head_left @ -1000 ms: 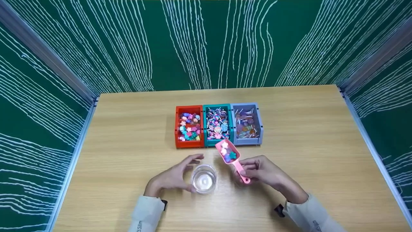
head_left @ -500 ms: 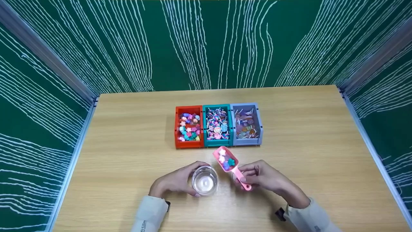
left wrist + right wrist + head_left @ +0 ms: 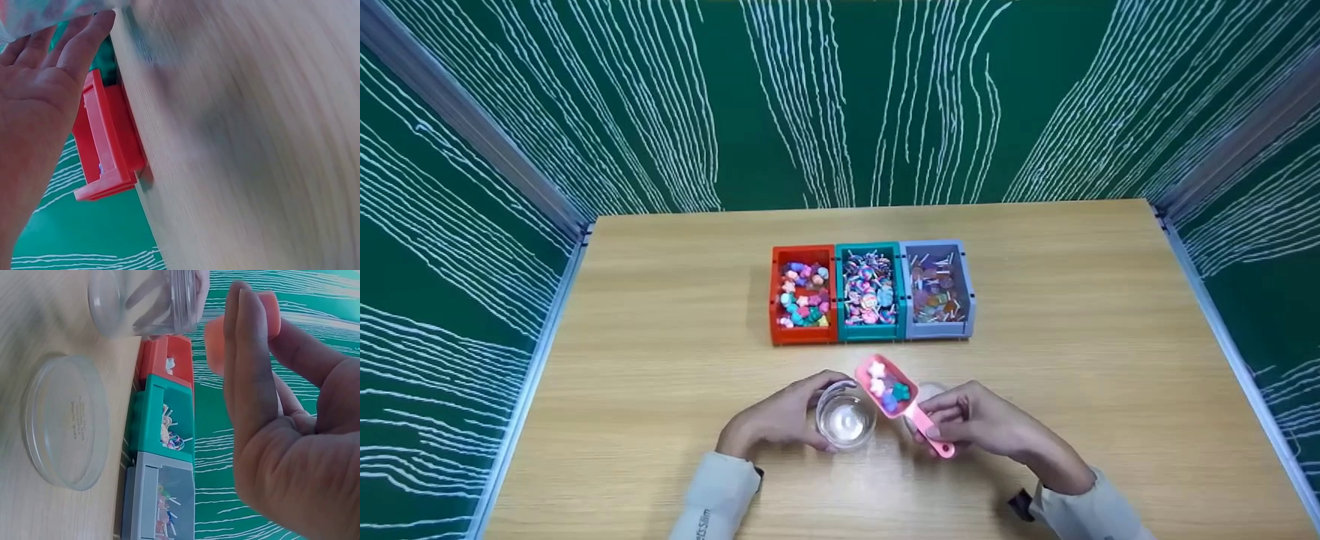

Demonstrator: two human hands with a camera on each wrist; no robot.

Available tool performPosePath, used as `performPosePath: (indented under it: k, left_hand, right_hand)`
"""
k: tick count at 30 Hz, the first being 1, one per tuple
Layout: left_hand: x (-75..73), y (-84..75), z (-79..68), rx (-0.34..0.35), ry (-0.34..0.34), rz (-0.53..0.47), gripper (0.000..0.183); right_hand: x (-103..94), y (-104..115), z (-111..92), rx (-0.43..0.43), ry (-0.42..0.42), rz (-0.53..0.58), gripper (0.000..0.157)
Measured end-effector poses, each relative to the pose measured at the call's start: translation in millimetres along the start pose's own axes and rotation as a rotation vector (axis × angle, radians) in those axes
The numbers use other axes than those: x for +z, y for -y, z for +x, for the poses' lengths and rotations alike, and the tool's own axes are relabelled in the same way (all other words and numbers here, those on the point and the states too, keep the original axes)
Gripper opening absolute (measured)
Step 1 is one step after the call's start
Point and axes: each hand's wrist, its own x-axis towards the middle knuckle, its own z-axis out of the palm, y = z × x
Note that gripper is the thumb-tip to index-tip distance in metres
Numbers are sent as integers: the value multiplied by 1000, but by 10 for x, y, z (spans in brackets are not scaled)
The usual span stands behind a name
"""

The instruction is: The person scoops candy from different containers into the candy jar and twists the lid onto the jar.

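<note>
Looks like we're at pour setup: left hand (image 3: pixel 784 414) wraps the clear jar (image 3: pixel 846 421), right hand (image 3: pixel 988 426) pinches the pink scoop (image 3: pixel 913 412), charms (image 3: pixel 877 386) aboard, by its rim. Next we'd center over the mouth, tip slowly.

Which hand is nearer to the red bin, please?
Left: the left hand is in front of the red bin; the right hand, holding the pink scoop, is farther right.

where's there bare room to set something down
Bare table: left of the red bin, right of the grey bin, plus a thin strip behind them. Crowded: front middle, where the left hand grips the clear jar, the right hand the pink scoop, and a clear disc lies nearby.
</note>
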Motion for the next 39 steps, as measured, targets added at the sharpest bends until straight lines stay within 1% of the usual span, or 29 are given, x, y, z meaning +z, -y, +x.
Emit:
performPosePath:
  k: [5, 10, 15, 19, 26, 32, 39]
  left_hand:
    - [7, -12, 20, -6, -8, -11, 86]
    - [14, -17, 24, -30, -14, -15, 85]
    - [8, -19, 30, -24, -7, -11, 83]
    - [3, -22, 37, -12, -7, 5, 81]
    - [4, -3, 50, 36, -5, -7, 84]
    - [10, -1, 54, 8, -6, 13, 81]
    - [16, 0, 48, -23, -11, 22, 80]
  right_hand:
    - [10, 17, -22, -13, 42, -30, 37]
    - [24, 22, -13, -33, 85, -65, 35]
    - [53, 44, 0, -17, 118, -91, 31]
    - [81, 90, -3, -3, 125, -108, 30]
    - [115, 171, -6, -16, 109, -109, 33]
    - [125, 227, -1, 16, 96, -127, 33]
    - [132, 280, 33, 60, 102, -128, 28]
